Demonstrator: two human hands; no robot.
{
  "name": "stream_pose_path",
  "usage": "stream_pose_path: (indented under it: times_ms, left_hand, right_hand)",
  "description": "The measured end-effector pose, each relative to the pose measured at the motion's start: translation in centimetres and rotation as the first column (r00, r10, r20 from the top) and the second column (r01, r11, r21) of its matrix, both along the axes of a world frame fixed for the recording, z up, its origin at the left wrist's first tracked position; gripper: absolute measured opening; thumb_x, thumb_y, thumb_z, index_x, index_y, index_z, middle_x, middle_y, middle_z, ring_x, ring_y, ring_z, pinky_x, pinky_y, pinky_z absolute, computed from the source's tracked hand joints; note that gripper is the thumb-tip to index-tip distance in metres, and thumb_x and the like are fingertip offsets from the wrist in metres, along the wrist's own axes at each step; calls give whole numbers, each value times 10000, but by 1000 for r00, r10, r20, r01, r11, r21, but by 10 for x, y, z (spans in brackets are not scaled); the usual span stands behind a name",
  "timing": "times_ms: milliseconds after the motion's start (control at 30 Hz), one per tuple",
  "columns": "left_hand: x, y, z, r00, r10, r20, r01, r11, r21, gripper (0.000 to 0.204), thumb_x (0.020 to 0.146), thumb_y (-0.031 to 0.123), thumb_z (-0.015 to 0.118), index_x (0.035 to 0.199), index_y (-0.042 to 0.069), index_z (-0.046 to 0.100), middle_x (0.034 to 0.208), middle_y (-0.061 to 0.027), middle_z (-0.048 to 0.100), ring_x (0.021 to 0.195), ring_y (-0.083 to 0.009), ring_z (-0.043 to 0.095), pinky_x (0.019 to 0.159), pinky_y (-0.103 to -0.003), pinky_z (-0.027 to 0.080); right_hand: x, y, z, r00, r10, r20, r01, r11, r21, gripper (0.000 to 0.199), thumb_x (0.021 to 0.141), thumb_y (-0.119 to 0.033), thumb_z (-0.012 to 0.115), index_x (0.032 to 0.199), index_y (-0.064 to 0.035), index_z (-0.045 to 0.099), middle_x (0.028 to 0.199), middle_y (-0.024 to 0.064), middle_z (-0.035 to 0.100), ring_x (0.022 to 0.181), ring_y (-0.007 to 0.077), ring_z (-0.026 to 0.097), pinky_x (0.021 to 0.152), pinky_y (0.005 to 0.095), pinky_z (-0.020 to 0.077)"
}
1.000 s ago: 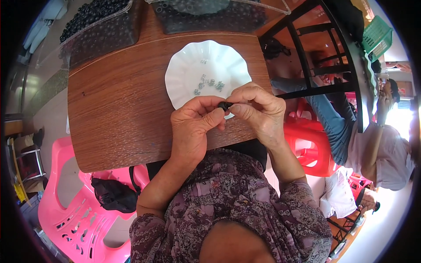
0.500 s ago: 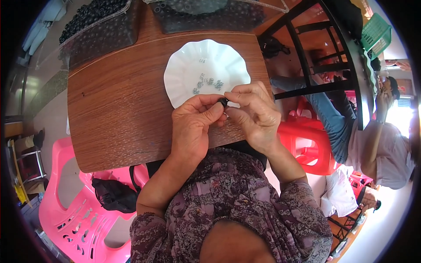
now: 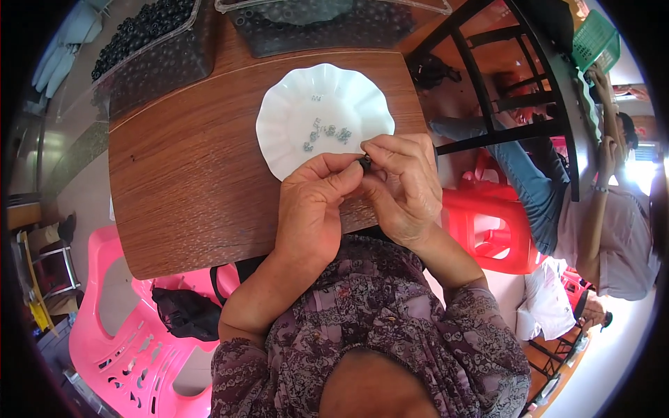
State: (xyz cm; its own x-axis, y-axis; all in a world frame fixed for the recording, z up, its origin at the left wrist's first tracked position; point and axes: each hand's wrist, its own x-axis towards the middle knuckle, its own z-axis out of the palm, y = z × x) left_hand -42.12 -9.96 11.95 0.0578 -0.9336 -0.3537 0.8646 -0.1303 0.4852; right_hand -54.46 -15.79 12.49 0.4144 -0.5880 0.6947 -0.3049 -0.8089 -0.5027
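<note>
A small round black part [image 3: 364, 163] is pinched between my two hands, just over the near rim of a white scalloped plate [image 3: 286, 90]. My left hand [image 3: 313, 195] grips it between thumb and forefinger. From the other side, the closed thumb and fingertips of my right hand [image 3: 404, 181] meet at the same part; whether they also hold a tiny metal piece cannot be made out. On the plate lie several small silvery springs [image 3: 330, 130], most in a loose cluster, with a few apart near the far side [image 3: 316, 98].
A clear bin of black ring-shaped parts [image 3: 157, 31] stands at the far left of the wooden table [image 3: 181, 188]. Another clear bin [image 3: 320, 31] is at the far edge. A pink chair [image 3: 111, 334] with a black bag is left, red stools [image 3: 484, 230] right. Someone sits beyond.
Both hands stay together at the black part, which has shifted slightly right. My right fingertips have closed over its top, and less of it shows. At right, the other person's arm has moved.
</note>
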Motion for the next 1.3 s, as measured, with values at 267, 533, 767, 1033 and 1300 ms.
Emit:
stream_pose_path:
  times_ms: [267, 533, 767, 1033, 1300]
  left_hand:
    - [4, 1, 0, 989, -5, 151, 7, 1000, -8, 109, 842, 53, 608, 874, -47, 638, 822, -47, 635, 751, -89, 566, 729, -223, 447]
    - [0, 2, -4, 941, 75, 331, -59, 997, -58, 110, 829, 64, 637, 818, -45, 647, 762, -5, 621, 707, -60, 529, 687, -198, 415]
    - [-1, 2, -9, 956, 98, 277, -95, 995, -23, 87, 812, 38, 644, 820, -48, 647, 776, -17, 623, 715, -63, 523, 690, -193, 405]
    - [0, 2, 1, 954, 53, 295, -61, 998, 16, 108, 835, 59, 635, 870, -43, 636, 805, -17, 623, 738, -63, 533, 702, -191, 415]
    - [19, 20, 4, 863, 91, 498, -39, 993, -114, 107, 860, 39, 597, 944, -26, 584, 881, -49, 631, 796, -88, 570, 725, -209, 452]
  right_hand:
    - [-4, -6, 4, 998, 57, 9, -57, 998, 26, 395, 500, 67, 734, 871, 29, 604, 849, 123, 608, 735, 255, 545, 597, 312, 446]
    - [-4, -8, -3, 986, 152, 65, -158, 982, 101, 368, 553, -24, 763, 887, 28, 620, 839, 115, 625, 742, 231, 561, 627, 295, 455]
    - [0, -12, -7, 980, 177, 89, -178, 984, 2, 325, 516, -9, 754, 801, 18, 598, 751, 115, 593, 654, 243, 536, 547, 307, 431]
    - [2, -14, -9, 983, 167, 71, -168, 986, 1, 335, 521, 5, 742, 824, 12, 600, 760, 113, 586, 649, 250, 529, 546, 310, 434]
    - [6, 3, 3, 967, 246, 73, -253, 961, 111, 471, 585, 54, 704, 1042, 22, 599, 849, 121, 613, 721, 262, 546, 651, 341, 450]
